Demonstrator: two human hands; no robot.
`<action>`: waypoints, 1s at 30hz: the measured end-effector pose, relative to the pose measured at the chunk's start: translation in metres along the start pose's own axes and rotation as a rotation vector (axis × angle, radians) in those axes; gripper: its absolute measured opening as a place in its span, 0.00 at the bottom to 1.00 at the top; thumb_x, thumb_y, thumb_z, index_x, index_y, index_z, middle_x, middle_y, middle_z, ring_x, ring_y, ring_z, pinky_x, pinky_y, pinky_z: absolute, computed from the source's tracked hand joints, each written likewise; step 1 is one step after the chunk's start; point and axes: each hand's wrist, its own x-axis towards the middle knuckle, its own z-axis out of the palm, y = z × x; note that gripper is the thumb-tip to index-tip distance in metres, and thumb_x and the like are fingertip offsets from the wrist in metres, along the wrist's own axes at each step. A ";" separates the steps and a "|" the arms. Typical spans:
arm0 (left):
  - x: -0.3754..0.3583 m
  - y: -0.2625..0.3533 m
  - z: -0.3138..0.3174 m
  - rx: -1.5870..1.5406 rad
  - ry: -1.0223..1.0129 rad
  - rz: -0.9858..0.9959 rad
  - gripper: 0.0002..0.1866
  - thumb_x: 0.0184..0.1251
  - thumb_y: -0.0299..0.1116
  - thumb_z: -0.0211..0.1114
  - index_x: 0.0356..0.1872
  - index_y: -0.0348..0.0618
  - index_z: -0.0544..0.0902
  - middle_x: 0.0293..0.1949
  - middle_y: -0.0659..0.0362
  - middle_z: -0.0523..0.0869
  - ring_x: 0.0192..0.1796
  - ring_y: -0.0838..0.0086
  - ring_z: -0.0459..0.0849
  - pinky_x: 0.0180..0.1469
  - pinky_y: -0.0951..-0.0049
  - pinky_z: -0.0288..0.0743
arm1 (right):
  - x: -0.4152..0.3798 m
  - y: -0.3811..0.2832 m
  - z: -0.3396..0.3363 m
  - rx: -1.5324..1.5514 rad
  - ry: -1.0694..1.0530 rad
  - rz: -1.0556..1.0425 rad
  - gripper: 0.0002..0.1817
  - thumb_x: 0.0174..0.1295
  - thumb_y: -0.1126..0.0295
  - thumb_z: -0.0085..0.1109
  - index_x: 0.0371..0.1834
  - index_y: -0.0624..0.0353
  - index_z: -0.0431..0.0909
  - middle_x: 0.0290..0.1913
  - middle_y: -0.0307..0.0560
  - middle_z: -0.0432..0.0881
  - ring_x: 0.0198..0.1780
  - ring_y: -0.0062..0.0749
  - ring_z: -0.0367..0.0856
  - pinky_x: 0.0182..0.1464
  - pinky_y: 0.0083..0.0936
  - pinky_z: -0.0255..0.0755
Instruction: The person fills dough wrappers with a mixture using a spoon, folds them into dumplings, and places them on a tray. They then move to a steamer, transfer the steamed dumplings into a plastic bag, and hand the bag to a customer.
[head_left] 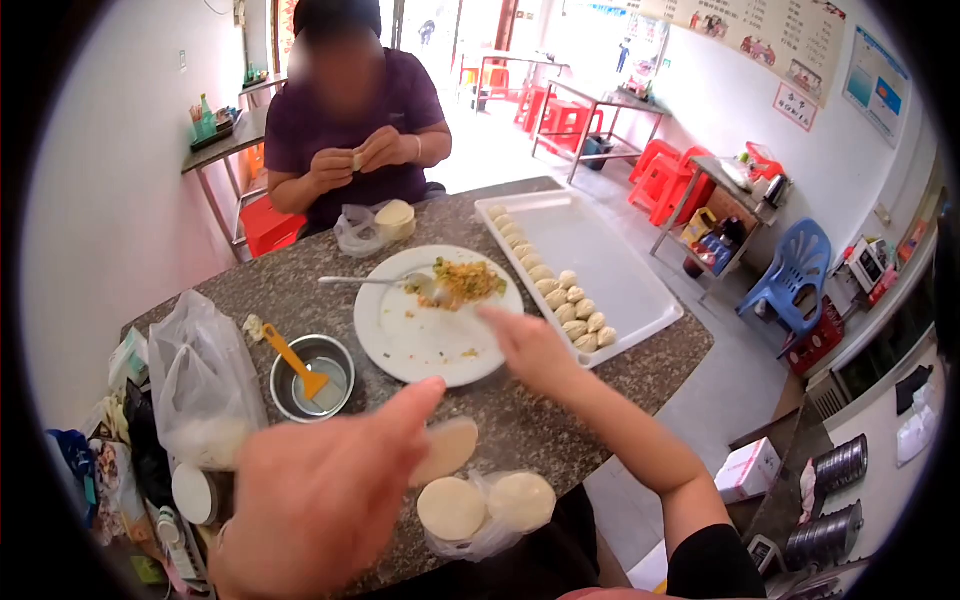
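My left hand is large and blurred near the camera, its fingers closed on a pale round dough wrapper. My right hand reaches over a white plate, its fingers closed around a spoon whose handle is mostly hidden. The spoon's bowl touches chopped orange and green filling. A second spoon handle rests across the plate's left rim. Below my hands, two stacks of wrappers sit on a plastic bag.
Rows of filled dumplings line a white tray. Left of the plate stands a metal bowl with a yellow brush, beside a plastic bag. Across the table, a person pinches dough near another wrapper stack.
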 end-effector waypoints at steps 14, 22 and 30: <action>-0.075 -0.111 0.148 -1.633 -0.112 -1.019 0.15 0.73 0.30 0.55 0.56 0.34 0.73 0.53 0.54 0.82 0.50 0.71 0.85 0.51 0.70 0.82 | -0.019 0.023 0.012 -0.377 -0.066 0.072 0.24 0.60 0.76 0.50 0.62 0.55 0.72 0.30 0.52 0.80 0.30 0.48 0.83 0.33 0.38 0.77; -0.082 -0.109 0.165 -1.807 -0.120 -1.075 0.18 0.75 0.30 0.52 0.60 0.32 0.71 0.55 0.53 0.81 0.55 0.70 0.83 0.57 0.71 0.80 | -0.041 0.012 0.004 -0.177 -0.016 0.076 0.20 0.61 0.77 0.49 0.58 0.59 0.75 0.30 0.57 0.81 0.34 0.52 0.82 0.37 0.42 0.76; -0.071 -0.100 0.176 -1.794 -0.156 -1.108 0.18 0.72 0.29 0.55 0.59 0.35 0.72 0.55 0.55 0.81 0.54 0.71 0.82 0.57 0.70 0.77 | -0.024 0.017 0.012 -0.042 0.136 -0.049 0.16 0.65 0.74 0.50 0.55 0.59 0.78 0.30 0.58 0.80 0.32 0.53 0.80 0.35 0.42 0.74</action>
